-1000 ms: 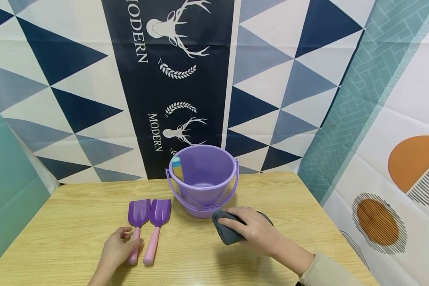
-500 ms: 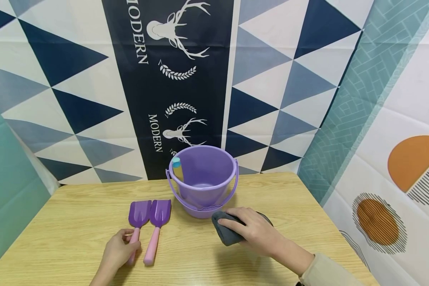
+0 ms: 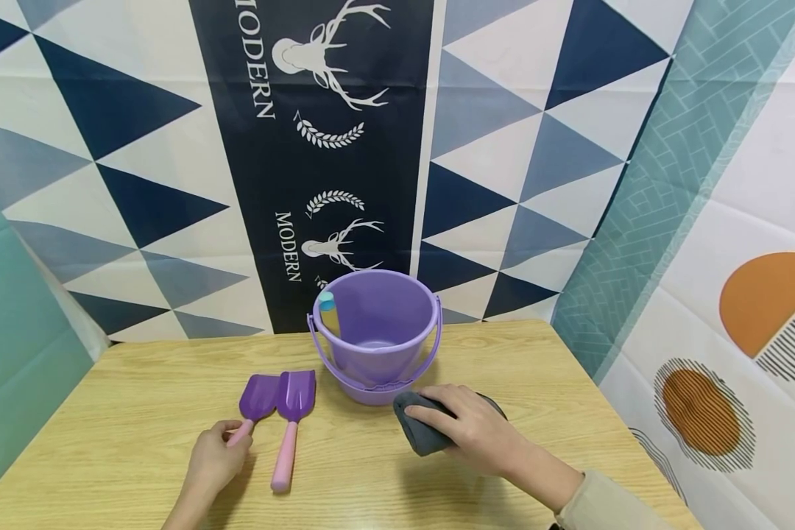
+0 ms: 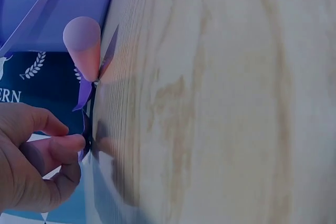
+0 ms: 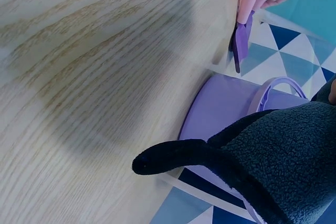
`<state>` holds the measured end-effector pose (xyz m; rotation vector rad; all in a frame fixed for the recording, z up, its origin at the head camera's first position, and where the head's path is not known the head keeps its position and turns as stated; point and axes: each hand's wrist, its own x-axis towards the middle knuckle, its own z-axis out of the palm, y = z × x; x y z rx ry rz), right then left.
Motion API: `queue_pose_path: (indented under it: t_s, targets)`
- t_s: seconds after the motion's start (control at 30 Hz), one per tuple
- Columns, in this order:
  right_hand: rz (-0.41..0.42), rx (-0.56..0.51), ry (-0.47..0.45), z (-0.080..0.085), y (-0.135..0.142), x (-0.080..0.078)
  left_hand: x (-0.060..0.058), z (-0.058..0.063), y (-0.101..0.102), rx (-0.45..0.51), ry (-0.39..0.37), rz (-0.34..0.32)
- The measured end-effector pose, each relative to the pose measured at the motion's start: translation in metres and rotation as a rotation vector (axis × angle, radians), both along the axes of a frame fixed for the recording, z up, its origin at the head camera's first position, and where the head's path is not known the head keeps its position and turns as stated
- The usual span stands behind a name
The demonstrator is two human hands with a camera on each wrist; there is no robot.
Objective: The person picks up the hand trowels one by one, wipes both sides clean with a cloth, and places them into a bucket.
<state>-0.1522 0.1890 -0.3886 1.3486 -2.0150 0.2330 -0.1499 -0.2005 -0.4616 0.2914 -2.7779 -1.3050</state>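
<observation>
My left hand (image 3: 215, 458) grips the pink handle of the left toy shovel (image 3: 260, 397), its purple blade angled toward the other one. Beside it lies a second toy shovel (image 3: 285, 456), purple-bladed with a pink handle, touched by no hand. In the left wrist view, the fingers (image 4: 65, 148) curl round the handle. My right hand (image 3: 480, 430) holds a folded dark grey cloth (image 3: 420, 423) just in front of the bucket. Close up in the right wrist view, the cloth (image 5: 294, 156) has a fuzzy surface and a drooping edge.
The purple bucket (image 3: 384, 364) stands near the table's back edge, its handle hanging down in front. A yellow bottle-like thing with a blue top (image 3: 329, 313) leans inside it. Patterned cloth walls rise behind and beside the wooden table (image 3: 139, 412).
My left hand has closed round the left shovel's handle and turned it, so the handle end points further left. The right hand and cloth have stayed put.
</observation>
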Motion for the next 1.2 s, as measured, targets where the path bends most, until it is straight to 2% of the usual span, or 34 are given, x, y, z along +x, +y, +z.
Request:
queue_pose_path:
  t_s: [0.17,0.47,0.87,1.2]
  targets:
    - [-0.002,-0.001,0.001,-0.001,0.001,-0.001,-0.001,0.002,-0.003,-0.07,0.018,0.018]
    - [-0.008,-0.006,0.001,0.0,0.001,-0.001,0.001,0.004,-0.012,-0.098,0.02,0.045]
    - [-0.006,-0.006,-0.008,0.001,0.001,-0.002,0.006,0.02,-0.019,-0.093,0.019,0.045]
    - [0.001,0.001,-0.015,0.002,0.0,-0.003,0.015,0.034,-0.017,-0.1,0.021,0.034]
